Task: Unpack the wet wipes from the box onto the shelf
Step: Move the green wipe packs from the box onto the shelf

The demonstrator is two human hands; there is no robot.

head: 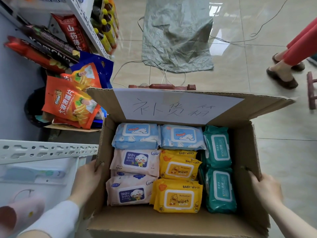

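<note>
Both hands are on the cardboard box (247,152). The left hand (87,177) grips its left wall with fingertips hooked over the rim, and the right hand (267,188) clasps the edge of the right wall, so neither is free to pick anything up. The wet wipes (177,197) all lie inside, flat and label-up in three columns. On the left are two blue packs (136,135) at the far end and pink packs (135,161) nearer. The yellow packs (179,169) are in the middle, and the green packs (217,146) stand along the right wall. None has reached the shelf (42,169), whose white perforated rail (48,150) touches or nearly touches the box's left side. The unpacking proper looks not yet begun, and the step in hand seems to be settling the box beside the shelf. It would be best to bring the box to rest squarely first (whether its base already sits on something is hidden), with its left wall against the rail, and only then let go. The left hand is nearest the shelf, so the pink packs on that side look the easiest to lift first, one at a time and held flat. The soft wrappers will likely sag if pinched by a corner. The far flap with the handwritten paper label (171,107) stands open and should not get in the way. The leaning snack bags (68,107) on the far left are best left undisturbed.
</note>
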